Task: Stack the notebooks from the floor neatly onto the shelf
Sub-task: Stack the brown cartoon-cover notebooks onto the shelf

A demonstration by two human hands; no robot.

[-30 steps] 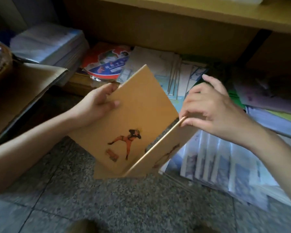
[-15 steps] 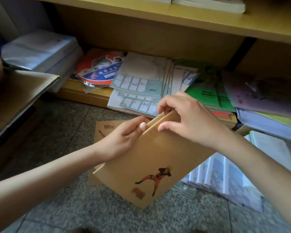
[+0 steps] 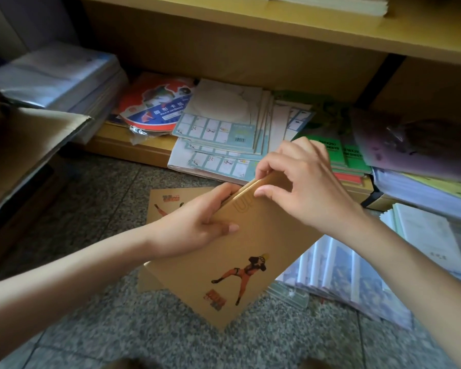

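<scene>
Squaring a small bundle, as I read it: the tan kraft-paper notebooks with an orange cartoon figure on the cover stand tilted on one corner, low over the grey speckled stone floor. Whether that corner touches, I cannot tell. Left hand grips the bundle's left edge, thumb on the front cover, fingers wrapped behind. Right hand is curled over the top edge, fingertips pinching the covers together. One more tan notebook of the same print lies flat on the floor behind the bundle, partly hidden by it. The yellow wooden shelf board is above, well apart from the bundle, with a pile of white-edged books lying on it. Judgement: aligning looks nearly done, lift not begun. Risks: both holds sit at the upper end, so on the lift the thin covers may fan out at the free lower corner and one may slide off. The teal grid-printed exercise books overhang the lower shelf just behind the right hand, and a careless upward swing could drag them down. The flat notebook could get left on the floor. I would shift one grip lower before raising.
</scene>
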